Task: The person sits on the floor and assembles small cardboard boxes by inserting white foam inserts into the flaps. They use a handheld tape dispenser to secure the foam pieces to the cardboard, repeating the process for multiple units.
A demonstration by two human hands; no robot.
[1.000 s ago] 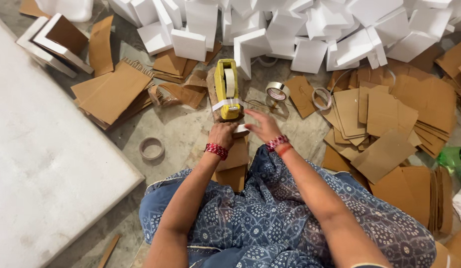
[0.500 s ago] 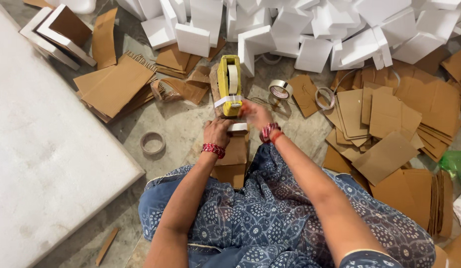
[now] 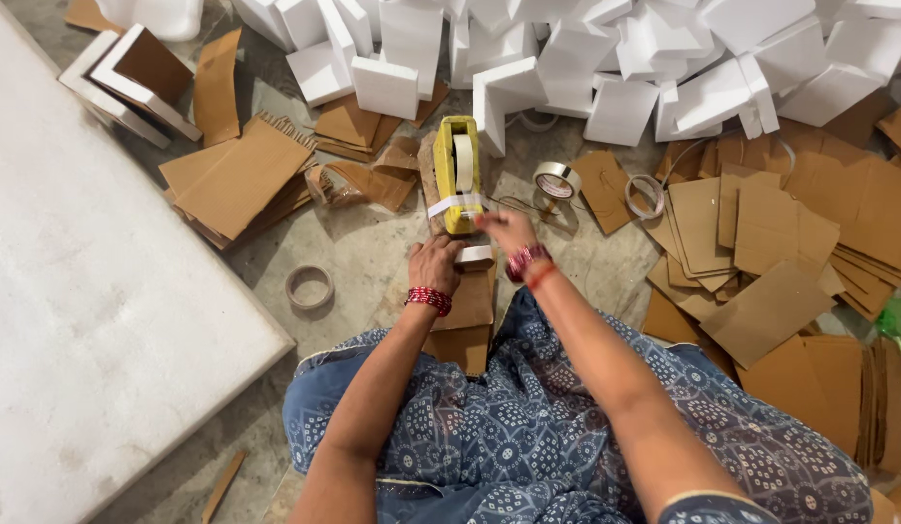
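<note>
A yellow tape dispenser with a white roll stands on the floor in front of my knees. My right hand, blurred by motion, pinches the white tape end at the dispenser's front edge. My left hand grips a small white foam piece set on a brown cardboard strip that runs back toward my lap. Both wrists wear red bangles.
White foam corner pieces are heaped along the top. Cardboard cutouts lie stacked at the right and also in a pile at the left. A large white foam board fills the left. Tape rolls and an empty ring lie nearby.
My right hand has moved a little up toward the dispenser's front edge. The left hand has stayed on the foam piece.
</note>
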